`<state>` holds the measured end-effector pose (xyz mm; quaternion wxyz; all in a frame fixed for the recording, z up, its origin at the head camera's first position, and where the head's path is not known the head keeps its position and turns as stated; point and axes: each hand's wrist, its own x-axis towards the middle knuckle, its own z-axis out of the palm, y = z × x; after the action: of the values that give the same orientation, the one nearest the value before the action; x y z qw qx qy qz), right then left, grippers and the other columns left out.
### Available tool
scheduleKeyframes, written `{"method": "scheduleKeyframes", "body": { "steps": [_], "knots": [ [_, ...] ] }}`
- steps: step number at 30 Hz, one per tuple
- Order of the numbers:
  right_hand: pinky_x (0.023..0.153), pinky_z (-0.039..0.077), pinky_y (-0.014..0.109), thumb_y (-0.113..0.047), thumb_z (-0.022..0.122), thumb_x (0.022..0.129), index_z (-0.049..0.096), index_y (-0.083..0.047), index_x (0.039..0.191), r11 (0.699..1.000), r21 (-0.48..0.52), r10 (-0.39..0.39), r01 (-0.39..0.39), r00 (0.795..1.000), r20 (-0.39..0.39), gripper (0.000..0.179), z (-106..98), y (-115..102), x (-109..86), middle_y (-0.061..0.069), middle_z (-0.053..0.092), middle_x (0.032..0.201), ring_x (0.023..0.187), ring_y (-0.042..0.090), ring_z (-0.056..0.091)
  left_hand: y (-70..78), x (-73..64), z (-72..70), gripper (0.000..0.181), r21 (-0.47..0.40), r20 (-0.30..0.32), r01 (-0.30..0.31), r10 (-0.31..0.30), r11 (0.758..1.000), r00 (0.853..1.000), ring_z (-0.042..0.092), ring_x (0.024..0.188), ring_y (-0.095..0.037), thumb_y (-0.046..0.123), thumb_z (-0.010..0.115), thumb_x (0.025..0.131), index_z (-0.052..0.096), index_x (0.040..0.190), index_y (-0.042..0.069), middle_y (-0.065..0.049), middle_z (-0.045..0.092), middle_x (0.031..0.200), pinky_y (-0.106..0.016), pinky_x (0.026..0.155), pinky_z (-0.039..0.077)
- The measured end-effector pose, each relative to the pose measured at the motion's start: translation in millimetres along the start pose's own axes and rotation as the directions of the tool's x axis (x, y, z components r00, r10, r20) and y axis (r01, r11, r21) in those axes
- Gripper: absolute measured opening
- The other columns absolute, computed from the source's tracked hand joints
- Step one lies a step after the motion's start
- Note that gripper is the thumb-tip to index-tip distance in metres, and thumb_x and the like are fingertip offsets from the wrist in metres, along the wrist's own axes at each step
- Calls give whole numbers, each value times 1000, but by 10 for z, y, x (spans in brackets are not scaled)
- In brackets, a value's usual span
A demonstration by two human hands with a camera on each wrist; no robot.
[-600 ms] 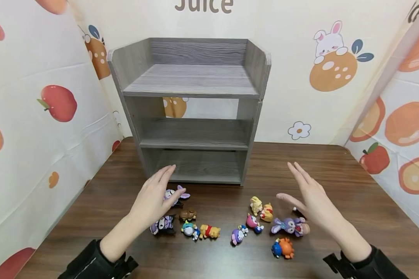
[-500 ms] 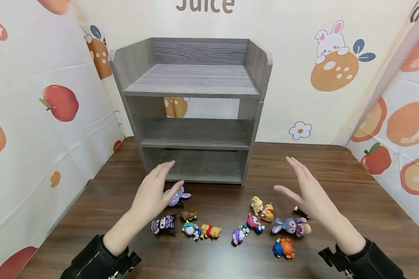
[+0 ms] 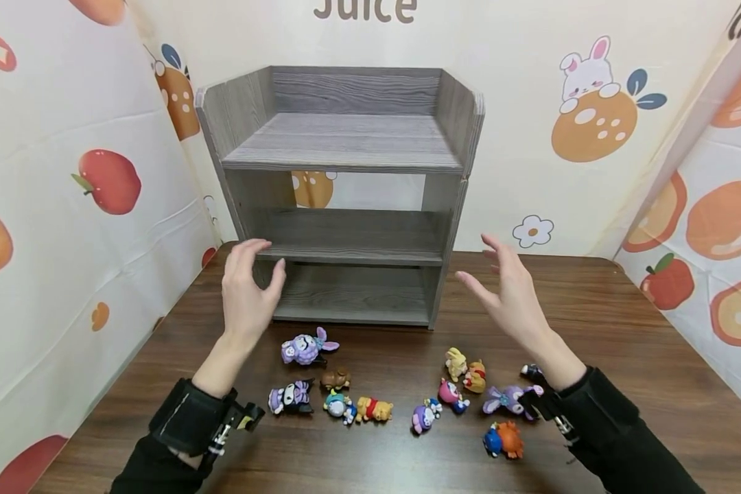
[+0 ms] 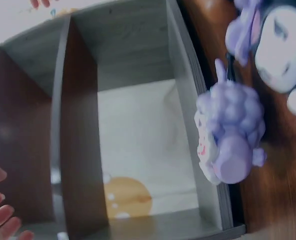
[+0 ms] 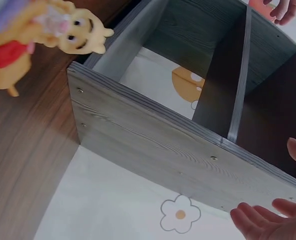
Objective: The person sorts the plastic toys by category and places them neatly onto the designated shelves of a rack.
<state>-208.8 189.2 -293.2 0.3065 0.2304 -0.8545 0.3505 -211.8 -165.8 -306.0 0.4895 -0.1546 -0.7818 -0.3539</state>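
Note:
A grey wooden shelf unit (image 3: 339,237) stands upright at the back of the table. My left hand (image 3: 248,295) hovers in front of its left side, fingers spread and holding nothing. To the right of the unit, my right hand (image 3: 512,295) is raised with its thumb apart from the fingers, holding nothing. Both hands look clear of the boards. Small toy figures lie on the table below: a purple figure (image 3: 302,348), a purple-and-black figure (image 3: 290,396), and a yellow bear (image 3: 373,409) on the left. A yellow rabbit (image 3: 455,363) and an orange figure (image 3: 510,439) lie on the right.
A pink figure (image 3: 449,392), a brown figure (image 3: 335,379) and a purple rabbit (image 3: 506,399), partly behind the right sleeve, also lie on the wooden table (image 3: 370,463). Printed fabric walls (image 3: 117,261) enclose the back and sides.
Both hands have moved forward and up, from above the toys to either side of the shelf unit. The left hand has also shifted left, uncovering the purple figure. The toys have not moved.

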Motion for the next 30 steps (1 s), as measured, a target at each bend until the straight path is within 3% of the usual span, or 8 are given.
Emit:
{"method": "scheduleKeyframes", "body": {
  "steps": [7,11,16,19,22,25,28,30],
  "knots": [
    [82,40,45,-13,67,79,29,-1,134,999,46,14,-12,999,-39,68,170,17,230,21,35,128,109,33,45,-172,122,71,40,-32,-165,115,-119,993,979,39,103,-25,3,62,77,48,113,-3,-16,42,114,-34,76,34],
    [83,40,44,-17,65,81,25,-1,136,996,74,57,-55,998,-32,71,256,30,338,21,31,132,111,33,44,-247,210,103,44,-56,-188,202,-209,978,960,37,104,-23,5,61,78,42,117,-1,-11,38,116,-32,78,34],
    [83,41,45,-23,63,82,21,-5,139,985,133,112,-110,994,-6,73,345,61,462,19,28,135,110,35,44,-380,305,142,52,-88,-144,315,-325,945,935,40,102,-26,9,62,78,38,123,-2,-13,40,119,-31,79,34],
    [81,42,46,-24,62,83,20,-7,139,980,146,132,-132,991,7,72,386,79,527,18,28,135,108,37,46,-475,348,153,54,-114,-69,382,-391,917,918,48,100,-29,9,61,79,38,126,-2,-17,44,120,-33,82,37],
    [78,44,46,-22,62,82,21,-6,139,983,125,136,-135,991,-1,71,422,101,581,19,30,134,104,39,48,-551,361,162,48,-124,6,436,-439,891,899,54,94,-30,9,58,81,43,126,0,-17,50,118,-30,74,41],
    [75,45,46,-15,61,82,22,-4,138,986,107,131,-130,991,-7,69,453,135,624,20,32,131,100,40,50,-611,344,175,36,-105,35,441,-440,891,897,57,88,-30,6,54,82,50,117,-4,-20,56,109,-31,68,41],
    [72,46,45,-8,58,82,23,-4,137,988,103,119,-118,993,0,66,469,154,640,22,34,128,98,40,51,-654,325,184,26,-85,40,420,-418,903,907,57,85,-30,4,52,83,54,107,-8,-24,59,100,-33,67,42],
    [70,47,44,-4,54,82,24,-3,136,991,93,97,-97,995,4,63,476,164,641,23,37,124,99,38,50,-672,317,190,23,-66,46,411,-409,909,912,58,82,-30,3,52,83,56,102,-9,-25,60,96,-28,63,41]
  ]
}}
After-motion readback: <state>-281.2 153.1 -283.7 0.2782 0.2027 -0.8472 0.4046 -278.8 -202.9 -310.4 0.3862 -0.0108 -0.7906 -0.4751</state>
